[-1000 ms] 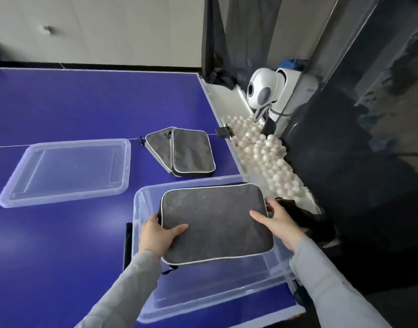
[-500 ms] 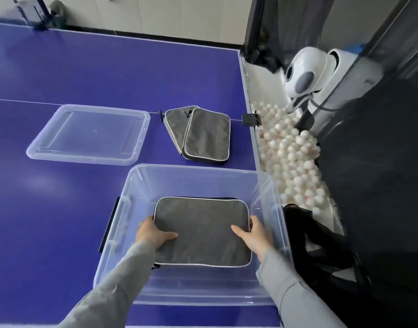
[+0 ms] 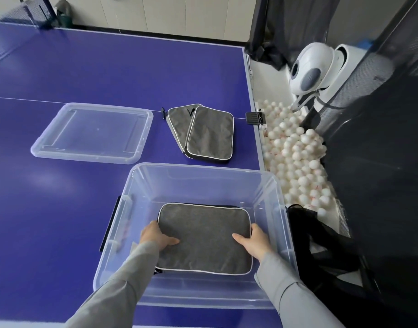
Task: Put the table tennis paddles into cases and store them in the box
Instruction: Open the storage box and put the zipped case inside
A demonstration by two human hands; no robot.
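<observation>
A grey paddle case with white piping (image 3: 204, 237) lies flat low inside the clear plastic box (image 3: 203, 171) near the table's front edge. My left hand (image 3: 155, 236) grips its left edge, thumb on top. At the case's right edge my right hand (image 3: 254, 240) holds on the same way. Whether the case rests on the box floor I cannot tell. Two more grey cases (image 3: 203, 133) lie overlapping on the blue table (image 3: 84, 67) behind the box. No bare paddle is in sight.
The box's clear lid (image 3: 91, 132) lies on the table at the left. Beyond the table's right edge a tray holds several white balls (image 3: 295, 152), with a white ball machine (image 3: 309, 67) behind it. A black mesh bag (image 3: 321, 245) sits right of the box.
Both hands have lowered the grey case from above the box rim down deep inside the box. The camera has tilted, so the table shows further back.
</observation>
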